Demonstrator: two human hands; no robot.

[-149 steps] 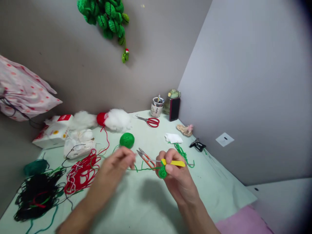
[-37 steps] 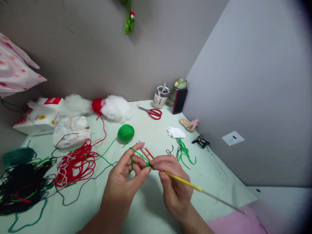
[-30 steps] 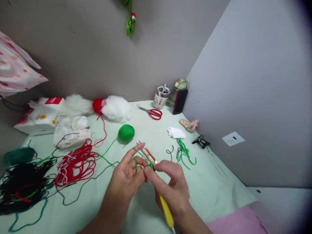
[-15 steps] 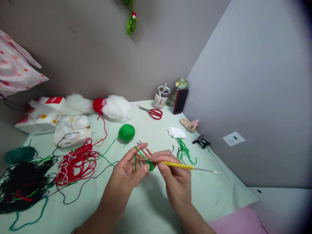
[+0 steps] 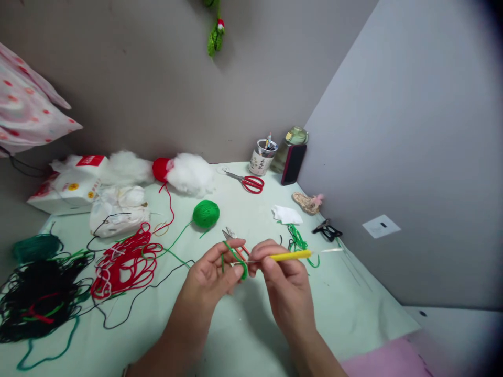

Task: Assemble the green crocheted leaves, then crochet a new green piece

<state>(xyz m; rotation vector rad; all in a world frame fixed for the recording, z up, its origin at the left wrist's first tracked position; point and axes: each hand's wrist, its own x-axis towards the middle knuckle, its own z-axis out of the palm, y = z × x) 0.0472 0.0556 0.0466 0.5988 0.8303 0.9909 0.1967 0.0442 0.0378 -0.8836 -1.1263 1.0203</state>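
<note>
My left hand (image 5: 215,269) pinches a small piece of green crochet work (image 5: 244,270) between thumb and fingers, with green yarn looped over its raised index finger. In my right hand (image 5: 285,275) is a crochet hook with a yellow handle (image 5: 291,256), held like a pencil; its thin metal shaft points left to the green piece. The hook's tip lies close to my left thumb, and whether it is through a stitch I cannot tell. Just behind my hands lie small orange-handled snips (image 5: 240,248), partly hidden. A green yarn ball (image 5: 206,214) sits beyond my left hand, its strand trailing left.
Red yarn (image 5: 126,267) and a black yarn tangle (image 5: 37,298) lie at left. White stuffing (image 5: 191,174), red-handled scissors (image 5: 252,184), a pen cup (image 5: 263,157) and a phone (image 5: 294,164) line the back. Green yarn scraps (image 5: 297,238) and a black claw clip (image 5: 327,230) are at right.
The hook has turned more level, its rear end now higher. My right hand has drawn slightly away from my left, and the green piece is tilted differently. The view has shifted a little.
</note>
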